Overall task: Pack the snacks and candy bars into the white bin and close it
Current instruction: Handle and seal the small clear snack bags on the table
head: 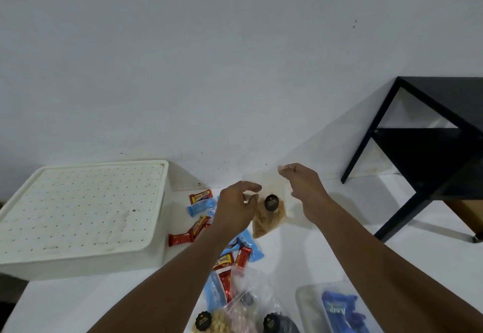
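Over the white worktop point(300, 254), left hand point(236, 208) and right hand point(304, 191) pinch the top corners of the clear plastic pouch of brown snack point(269, 219), which I judge light, floppy and slippery.

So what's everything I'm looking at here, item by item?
white bin: one, white, lid on, left on the table.
candy bars: about nine, red, yellow and blue, scattered beside the bin.
held snack bag: one, clear with brown contents, raised between the hands.
other snack bags: at least two, clear, bottom edge.
clear box: one, blue item inside, bottom right.
black stand: one, black, right.
table: one, white.
right hand: pinches the bag's top corner.
left hand: at the bag's left edge, grip unclear.
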Tool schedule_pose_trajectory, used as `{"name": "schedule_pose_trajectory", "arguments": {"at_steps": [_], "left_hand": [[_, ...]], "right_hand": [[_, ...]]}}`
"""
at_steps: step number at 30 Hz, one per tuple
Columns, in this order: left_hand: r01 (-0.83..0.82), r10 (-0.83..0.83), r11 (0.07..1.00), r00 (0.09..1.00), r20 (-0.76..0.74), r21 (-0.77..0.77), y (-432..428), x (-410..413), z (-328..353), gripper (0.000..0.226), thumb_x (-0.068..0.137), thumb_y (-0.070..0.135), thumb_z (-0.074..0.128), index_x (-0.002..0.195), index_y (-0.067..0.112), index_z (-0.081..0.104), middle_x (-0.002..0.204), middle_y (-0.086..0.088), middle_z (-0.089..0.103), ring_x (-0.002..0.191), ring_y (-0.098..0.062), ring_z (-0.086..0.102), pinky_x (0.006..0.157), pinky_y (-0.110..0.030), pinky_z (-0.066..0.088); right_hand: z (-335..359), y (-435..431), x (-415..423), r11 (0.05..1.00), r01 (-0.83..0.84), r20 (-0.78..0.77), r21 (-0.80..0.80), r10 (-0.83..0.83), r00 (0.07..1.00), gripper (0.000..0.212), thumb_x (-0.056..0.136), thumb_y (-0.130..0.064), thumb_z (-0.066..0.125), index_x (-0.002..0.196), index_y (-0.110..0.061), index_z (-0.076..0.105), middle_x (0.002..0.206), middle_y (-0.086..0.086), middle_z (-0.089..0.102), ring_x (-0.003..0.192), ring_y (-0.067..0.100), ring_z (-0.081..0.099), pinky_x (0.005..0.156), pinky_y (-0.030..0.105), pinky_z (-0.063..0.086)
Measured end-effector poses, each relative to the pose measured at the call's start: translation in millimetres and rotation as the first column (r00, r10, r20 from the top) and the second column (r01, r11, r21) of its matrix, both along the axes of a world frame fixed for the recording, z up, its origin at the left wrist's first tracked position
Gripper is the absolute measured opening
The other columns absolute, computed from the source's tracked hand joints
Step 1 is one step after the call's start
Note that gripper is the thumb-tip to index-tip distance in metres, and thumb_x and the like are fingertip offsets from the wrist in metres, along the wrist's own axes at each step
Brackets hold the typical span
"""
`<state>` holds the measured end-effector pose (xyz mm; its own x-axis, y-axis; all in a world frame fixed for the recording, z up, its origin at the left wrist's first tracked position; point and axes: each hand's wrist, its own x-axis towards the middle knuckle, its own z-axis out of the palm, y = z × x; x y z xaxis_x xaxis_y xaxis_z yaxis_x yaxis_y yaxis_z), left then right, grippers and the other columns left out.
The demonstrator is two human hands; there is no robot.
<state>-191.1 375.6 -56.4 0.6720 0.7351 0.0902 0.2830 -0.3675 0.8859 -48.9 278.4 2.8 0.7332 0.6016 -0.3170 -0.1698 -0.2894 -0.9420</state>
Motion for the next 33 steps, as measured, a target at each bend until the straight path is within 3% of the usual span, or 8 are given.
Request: {"name": "schedule_pose_trajectory", "arguments": {"at_steps": [5, 10, 16, 24, 28, 30, 33], "left_hand": [[0.018, -0.018, 0.993, 1.000, -0.001, -0.117, 22.0, 52.6, -5.2, 0.035, 0.084, -0.008, 0.059, 0.087, 0.021, 0.077, 0.093, 0.009, 0.075, 0.082, -0.004, 0.070, 0.071, -0.014, 0.054], [0.014, -0.025, 0.984, 0.998, -0.058, -0.177, 46.1, 114.2, -35.9, 0.032, 0.085, -0.006, 0.060, 0.085, 0.022, 0.076, 0.094, 0.008, 0.075, 0.085, -0.011, 0.072, 0.082, -0.019, 0.056], [-0.033, 0.007, 0.979, 0.991, -0.133, -0.199, 64.0, 180.9, -84.8, 0.031, 0.082, -0.004, 0.059, 0.085, 0.023, 0.075, 0.094, 0.008, 0.073, 0.087, -0.010, 0.072, 0.085, -0.020, 0.054], [-0.024, -0.005, 0.992, 0.972, -0.233, -0.122, 84.2, 218.7, -130.3, 0.032, 0.082, 0.008, 0.072, 0.106, 0.028, 0.072, 0.119, 0.009, 0.066, 0.102, -0.010, 0.063, 0.086, -0.012, 0.047], [-0.042, 0.022, 0.996, 0.970, -0.244, -0.074, 81.0, 209.9, -128.4, 0.034, 0.081, 0.009, 0.074, 0.109, 0.027, 0.071, 0.125, 0.004, 0.056, 0.115, -0.015, 0.060, 0.102, -0.029, 0.048], [-0.053, 0.024, 0.993, 0.965, -0.262, -0.105, 76.4, 198.3, -121.4, 0.031, 0.081, 0.012, 0.075, 0.107, 0.028, 0.071, 0.126, 0.005, 0.054, 0.112, -0.017, 0.061, 0.096, -0.026, 0.050], [-0.038, -0.015, 0.987, 0.945, -0.327, -0.156, 63.7, 173.2, -104.6, 0.029, 0.086, 0.020, 0.074, 0.113, 0.026, 0.069, 0.122, 0.008, 0.052, 0.100, -0.013, 0.062, 0.081, -0.014, 0.045]], "right_hand": [[-34.7, -10.9, 65.9, 0.973, -0.224, -0.018, -0.060, 0.223, 0.975, 0.008, 0.089, -0.022, 0.066, 0.093, -0.024, 0.073, 0.117, -0.002, 0.069, 0.116, 0.015, 0.057, 0.101, 0.047, 0.048], [-68.8, 8.0, 131.1, 0.970, -0.213, -0.003, -0.118, 0.214, 0.977, 0.018, 0.089, -0.008, 0.063, 0.100, -0.017, 0.074, 0.116, 0.016, 0.067, 0.110, 0.029, 0.065, 0.092, 0.044, 0.057], [-122.9, 33.6, 193.6, 0.964, -0.217, 0.018, -0.154, 0.222, 0.975, 0.017, 0.089, -0.010, 0.066, 0.101, -0.018, 0.074, 0.116, 0.007, 0.067, 0.109, 0.024, 0.064, 0.087, 0.037, 0.058], [-171.2, 57.3, 229.9, 0.967, -0.172, 0.026, -0.190, 0.180, 0.983, 0.021, 0.086, -0.013, 0.068, 0.102, -0.026, 0.071, 0.120, 0.000, 0.063, 0.102, 0.026, 0.067, 0.096, 0.047, 0.055], [-173.5, 54.1, 228.6, 0.966, -0.124, 0.059, -0.228, 0.141, 0.988, 0.028, 0.086, -0.016, 0.067, 0.112, -0.024, 0.069, 0.119, 0.003, 0.062, 0.086, 0.017, 0.063, 0.083, 0.034, 0.054], [-169.8, 46.0, 220.7, 0.966, -0.108, 0.076, -0.237, 0.129, 0.989, 0.027, 0.086, -0.016, 0.066, 0.112, -0.023, 0.069, 0.119, 0.003, 0.062, 0.086, 0.016, 0.062, 0.081, 0.032, 0.053], [-158.3, 29.1, 198.9, 0.960, -0.112, 0.057, -0.257, 0.130, 0.990, 0.022, 0.087, -0.013, 0.062, 0.105, -0.022, 0.070, 0.109, 0.003, 0.065, 0.098, 0.021, 0.062, 0.094, 0.046, 0.055]]}}
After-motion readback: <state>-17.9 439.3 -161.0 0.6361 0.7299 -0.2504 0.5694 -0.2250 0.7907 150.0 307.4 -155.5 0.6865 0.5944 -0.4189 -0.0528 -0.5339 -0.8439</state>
